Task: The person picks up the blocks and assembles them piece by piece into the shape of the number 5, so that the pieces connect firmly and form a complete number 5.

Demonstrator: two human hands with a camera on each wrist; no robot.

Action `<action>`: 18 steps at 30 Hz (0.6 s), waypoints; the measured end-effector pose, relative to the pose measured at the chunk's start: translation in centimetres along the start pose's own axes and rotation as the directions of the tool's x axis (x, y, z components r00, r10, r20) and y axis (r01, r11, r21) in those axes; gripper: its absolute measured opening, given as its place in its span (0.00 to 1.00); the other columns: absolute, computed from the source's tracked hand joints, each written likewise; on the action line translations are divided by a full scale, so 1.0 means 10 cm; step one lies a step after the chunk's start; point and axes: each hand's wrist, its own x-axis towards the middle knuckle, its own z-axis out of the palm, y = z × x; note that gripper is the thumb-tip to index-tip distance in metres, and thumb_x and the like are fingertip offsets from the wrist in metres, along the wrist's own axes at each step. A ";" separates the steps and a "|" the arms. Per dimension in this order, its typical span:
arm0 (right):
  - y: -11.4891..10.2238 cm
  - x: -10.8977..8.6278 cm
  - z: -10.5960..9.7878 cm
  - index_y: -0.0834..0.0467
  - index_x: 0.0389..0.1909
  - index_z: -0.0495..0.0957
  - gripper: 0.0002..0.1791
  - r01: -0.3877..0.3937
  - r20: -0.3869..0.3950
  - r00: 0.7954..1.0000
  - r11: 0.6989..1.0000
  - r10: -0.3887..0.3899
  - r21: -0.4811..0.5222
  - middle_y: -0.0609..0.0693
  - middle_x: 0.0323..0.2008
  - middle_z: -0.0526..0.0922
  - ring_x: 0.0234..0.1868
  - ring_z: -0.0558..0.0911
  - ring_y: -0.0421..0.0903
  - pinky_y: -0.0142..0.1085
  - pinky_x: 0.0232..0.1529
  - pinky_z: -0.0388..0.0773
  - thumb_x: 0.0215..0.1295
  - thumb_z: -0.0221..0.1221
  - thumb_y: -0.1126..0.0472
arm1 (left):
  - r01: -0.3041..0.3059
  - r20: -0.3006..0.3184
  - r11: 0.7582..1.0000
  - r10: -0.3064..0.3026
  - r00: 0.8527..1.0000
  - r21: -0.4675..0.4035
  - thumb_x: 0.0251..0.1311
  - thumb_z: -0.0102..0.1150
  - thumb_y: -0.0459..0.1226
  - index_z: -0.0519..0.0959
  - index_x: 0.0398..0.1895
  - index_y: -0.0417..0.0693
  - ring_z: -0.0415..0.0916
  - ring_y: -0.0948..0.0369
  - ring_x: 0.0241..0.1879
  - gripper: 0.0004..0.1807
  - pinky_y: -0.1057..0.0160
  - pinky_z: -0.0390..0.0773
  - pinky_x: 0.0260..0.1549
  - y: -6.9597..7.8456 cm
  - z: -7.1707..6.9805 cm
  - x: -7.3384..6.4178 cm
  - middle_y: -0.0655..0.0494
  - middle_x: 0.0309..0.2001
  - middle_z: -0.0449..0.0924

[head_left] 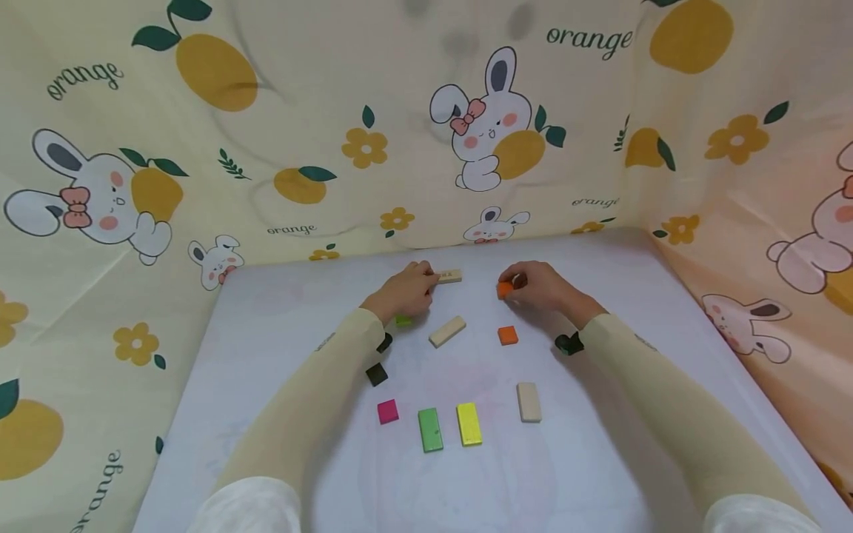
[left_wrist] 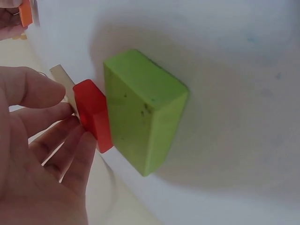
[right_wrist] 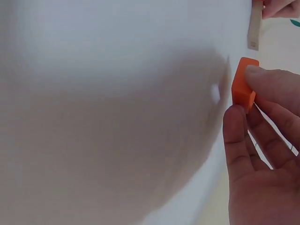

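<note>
My right hand [head_left: 538, 287] pinches a small orange block [right_wrist: 243, 84] between thumb and fingers at the back right of the table. Toward the back middle, my left hand [head_left: 408, 290] reaches to the left end of a wooden block [head_left: 450, 276] with dark marks on it. In the left wrist view, its fingertips are against a red block [left_wrist: 93, 112], with the thumb raised apart from the fingers. The head view hides that red block behind the hand. A light green block [left_wrist: 140, 108] stands close in front of the red one.
Nearer me lie another orange block [head_left: 508, 335], a plain wooden block [head_left: 447, 332], a black block [head_left: 377, 374], a magenta block [head_left: 388, 411], a green block [head_left: 430, 429], a yellow block [head_left: 469, 424] and a pale block [head_left: 529, 402]. A printed cloth [head_left: 400, 96] hangs behind the table [head_left: 280, 414].
</note>
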 end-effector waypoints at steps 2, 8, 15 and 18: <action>-0.04 0.04 -0.03 0.54 0.62 0.85 0.20 0.010 -0.003 1.000 1.000 -0.010 -0.010 0.55 0.53 0.83 0.53 0.77 0.57 0.50 0.55 0.79 0.71 0.72 0.61 | -0.006 0.000 1.000 0.006 1.000 0.001 0.79 0.54 0.38 0.72 0.80 0.45 0.66 0.54 0.66 0.28 0.55 0.74 0.65 -0.01 -0.01 -0.01 0.51 0.70 0.69; -0.18 0.19 -0.13 0.57 0.63 0.85 0.20 0.067 0.000 0.998 0.997 -0.067 -0.027 0.56 0.55 0.84 0.54 0.79 0.56 0.49 0.56 0.80 0.72 0.71 0.62 | -0.023 0.005 1.000 0.023 1.000 0.013 0.79 0.52 0.37 0.72 0.79 0.44 0.66 0.54 0.68 0.28 0.55 0.74 0.65 0.01 -0.04 -0.03 0.50 0.71 0.69; -0.34 0.39 -0.14 0.57 0.61 0.86 0.18 0.114 -0.019 0.993 0.993 -0.114 -0.032 0.53 0.53 0.86 0.53 0.80 0.55 0.48 0.56 0.81 0.71 0.72 0.62 | -0.021 0.008 1.000 0.021 1.000 0.015 0.79 0.53 0.37 0.72 0.79 0.44 0.66 0.54 0.67 0.28 0.55 0.74 0.66 0.02 -0.05 -0.04 0.50 0.70 0.70; -0.38 0.46 -0.12 0.57 0.60 0.86 0.18 0.127 -0.016 0.992 0.991 -0.128 -0.032 0.53 0.53 0.86 0.53 0.80 0.54 0.48 0.56 0.81 0.72 0.72 0.62 | -0.019 0.011 1.000 0.019 1.000 0.016 0.79 0.53 0.37 0.72 0.80 0.44 0.66 0.54 0.67 0.28 0.55 0.74 0.66 0.02 -0.05 -0.04 0.50 0.70 0.70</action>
